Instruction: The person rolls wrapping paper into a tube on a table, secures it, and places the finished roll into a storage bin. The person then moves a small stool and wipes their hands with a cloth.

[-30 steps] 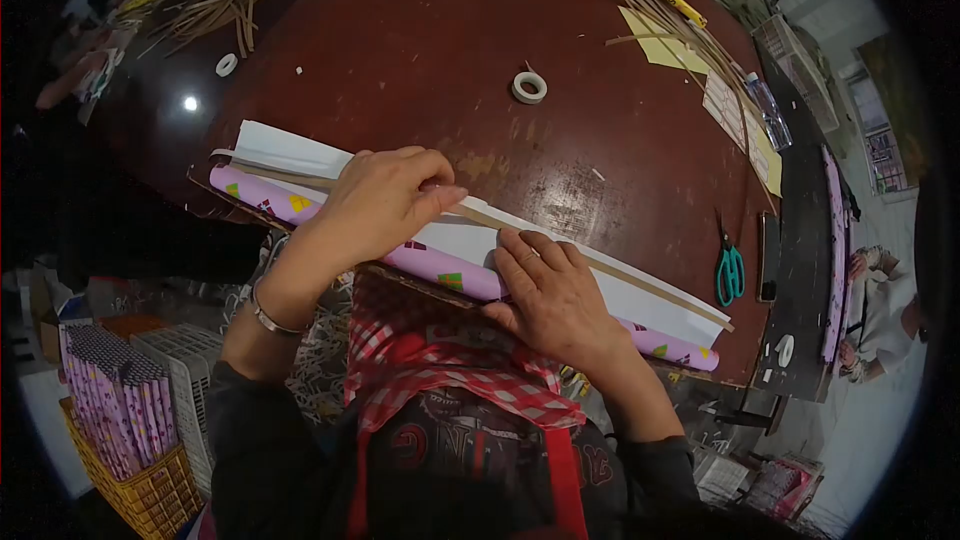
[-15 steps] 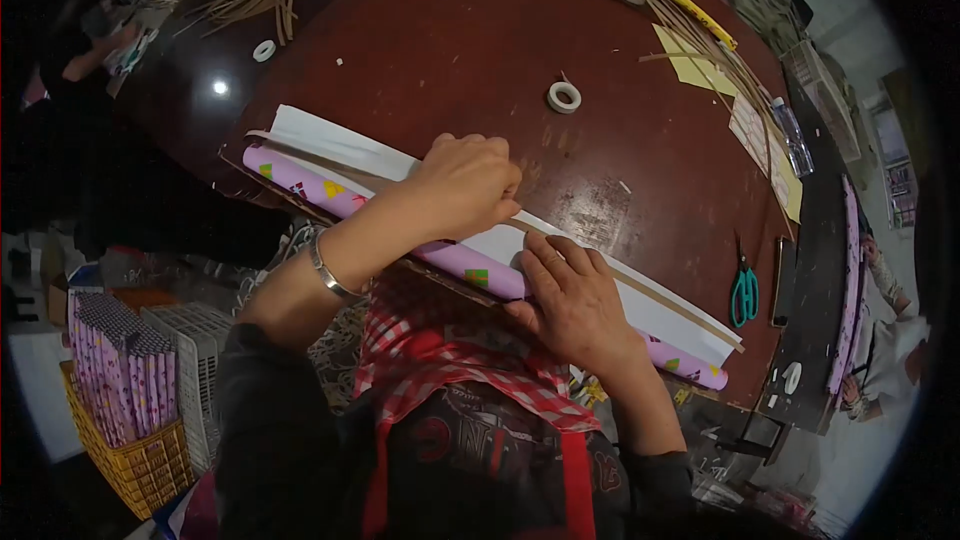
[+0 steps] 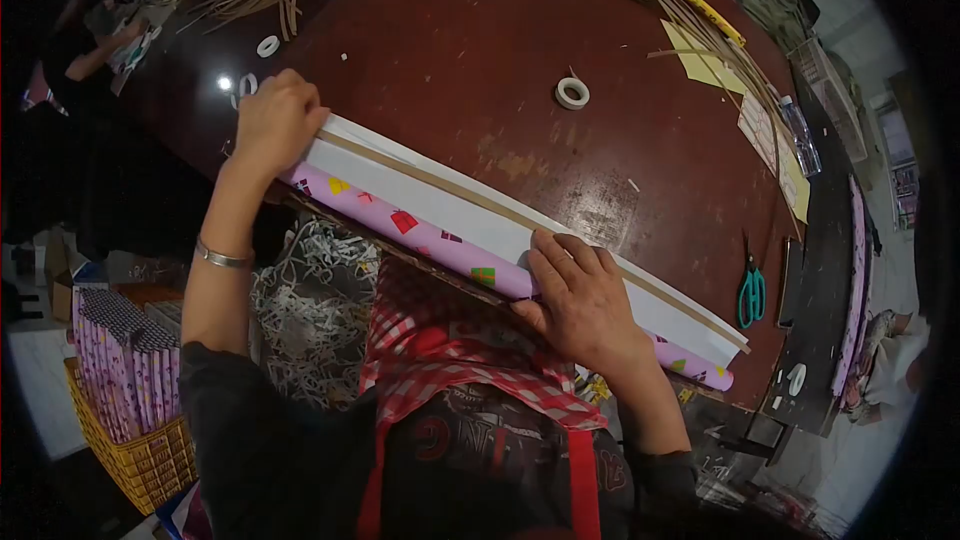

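The left grip (image 3: 277,123) is curled at the left end of the pink patterned roll (image 3: 440,246); whether anything is clenched in it cannot be told. The right grip (image 3: 585,305) is released, its fingers spread over the roll and white paper (image 3: 440,204). Between the grips, the brown strip (image 3: 430,178) is laid along the paper. On the desk (image 3: 420,60), the tape ring (image 3: 572,105) is placed beyond the right grip, the scissors (image 3: 751,292) to its right.

Glossy, scuffed brown table (image 3: 440,50); smooth white paper (image 3: 470,225).
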`<state>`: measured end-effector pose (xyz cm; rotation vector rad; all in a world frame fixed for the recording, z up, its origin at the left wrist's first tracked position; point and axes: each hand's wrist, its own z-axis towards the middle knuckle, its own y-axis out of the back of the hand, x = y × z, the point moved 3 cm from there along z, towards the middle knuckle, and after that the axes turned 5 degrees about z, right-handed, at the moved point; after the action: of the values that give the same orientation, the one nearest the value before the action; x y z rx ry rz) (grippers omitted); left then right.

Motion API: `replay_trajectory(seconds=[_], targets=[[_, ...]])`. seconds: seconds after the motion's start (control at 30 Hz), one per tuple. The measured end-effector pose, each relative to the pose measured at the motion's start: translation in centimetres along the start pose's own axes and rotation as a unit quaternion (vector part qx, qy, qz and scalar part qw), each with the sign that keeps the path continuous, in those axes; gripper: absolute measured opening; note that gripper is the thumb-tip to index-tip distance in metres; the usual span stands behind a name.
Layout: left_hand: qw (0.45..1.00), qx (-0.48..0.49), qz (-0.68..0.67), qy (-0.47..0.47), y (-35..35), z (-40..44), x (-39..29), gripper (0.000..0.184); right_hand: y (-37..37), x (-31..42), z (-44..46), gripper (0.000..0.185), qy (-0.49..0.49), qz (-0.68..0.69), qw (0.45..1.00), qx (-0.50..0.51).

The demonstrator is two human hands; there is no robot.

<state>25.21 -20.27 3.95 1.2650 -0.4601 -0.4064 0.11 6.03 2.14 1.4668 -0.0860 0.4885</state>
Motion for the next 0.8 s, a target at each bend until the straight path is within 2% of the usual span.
replay_trajectory(seconds=[0.17, 0.3, 0.37, 0.43, 0.5, 0.57, 0.8], targets=[[0.987, -0.041, 0.125, 0.096, -1.5, 0.7, 6.9, 0.013, 0.0, 0.0, 0.0, 0.053, 0.001, -0.005, 1.000, -0.003], [0.981, -0.048, 0.155, 0.104, -1.0, 0.7, 7.0, 0.009, 0.1, 0.1, 0.0, 0.053, -0.005, -0.008, 1.000, 0.005], [0.967, -0.246, 0.066, 0.004, 1.4, 0.4, 2.7, 0.006, 0.1, 0.1, 0.1, 0.053, -0.002, -0.004, 1.000, 0.001], [0.972, -0.179, -0.125, -0.086, 2.4, -0.1, -1.1, 0.007, 0.3, 0.2, 0.2, 0.052, -0.005, -0.008, 1.000, 0.007], [0.947, 0.016, -0.286, -0.143, 2.9, -1.2, -5.0, 0.008, 0.3, 0.2, 0.2, 0.052, -0.006, -0.014, 1.000, 0.013], [0.932, 0.087, -0.268, -0.229, 2.0, -1.9, -7.1, 0.010, 0.3, 0.2, 0.1, 0.052, 0.002, -0.014, 1.000, 0.003], [0.923, 0.047, -0.253, -0.285, 1.3, -1.8, -11.7, 0.015, 0.4, 0.2, 0.2, 0.052, 0.001, -0.010, 1.000, 0.006]])
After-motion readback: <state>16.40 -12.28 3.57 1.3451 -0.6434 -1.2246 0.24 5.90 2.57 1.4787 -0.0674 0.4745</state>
